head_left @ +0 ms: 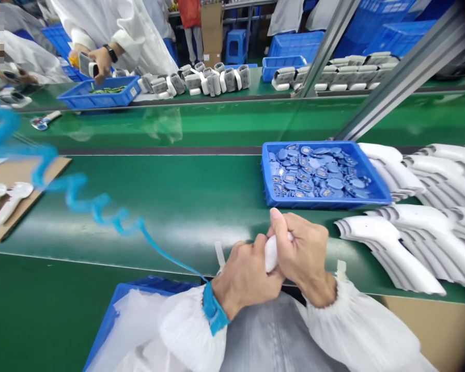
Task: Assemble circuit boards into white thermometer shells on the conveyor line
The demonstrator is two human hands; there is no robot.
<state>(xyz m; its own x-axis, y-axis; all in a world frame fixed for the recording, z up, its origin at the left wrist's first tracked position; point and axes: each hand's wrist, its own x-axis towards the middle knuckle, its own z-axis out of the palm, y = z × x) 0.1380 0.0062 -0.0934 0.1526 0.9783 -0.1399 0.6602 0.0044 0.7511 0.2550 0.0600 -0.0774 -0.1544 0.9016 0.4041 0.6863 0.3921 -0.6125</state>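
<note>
Both of my hands are closed around a white rounded plastic part point(271, 253), held just above the front edge of the green workbench. My left hand point(248, 271) wraps it from the left, wearing a blue wrist strap point(214, 310) with a coiled blue cord point(91, 204). From the right, my right hand point(304, 250) grips the same part, its thumb pointing up and away. Fingers cover most of the part, so its full shape is hidden. Just beyond my hands sits a blue tray point(269, 194) full of small blue oval pieces point(313, 170).
Nested white gun-shaped shells point(395, 243) lie at the right. A cardboard sheet point(27, 206) on the left bears white handled parts point(13, 201). Metal posts point(403, 77) slant across the upper right. Opposite, a co-worker's hands point(96, 59) hold a grey-white device over a blue bin point(96, 101).
</note>
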